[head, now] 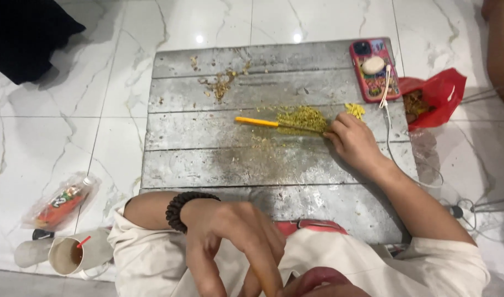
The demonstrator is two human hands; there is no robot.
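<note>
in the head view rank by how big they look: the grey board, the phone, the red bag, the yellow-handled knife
Largest to smallest as they appear:
1. grey board, by far.
2. red bag and phone: look about alike, no ranking.
3. yellow-handled knife: long but thinnest; its blade is partly hidden by the yellow-green shreds.

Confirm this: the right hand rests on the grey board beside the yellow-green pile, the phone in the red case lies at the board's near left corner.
Not quite. In the head view the phone lies at the far right corner of the grey board. The right hand does rest beside the yellow-green pile.
</note>
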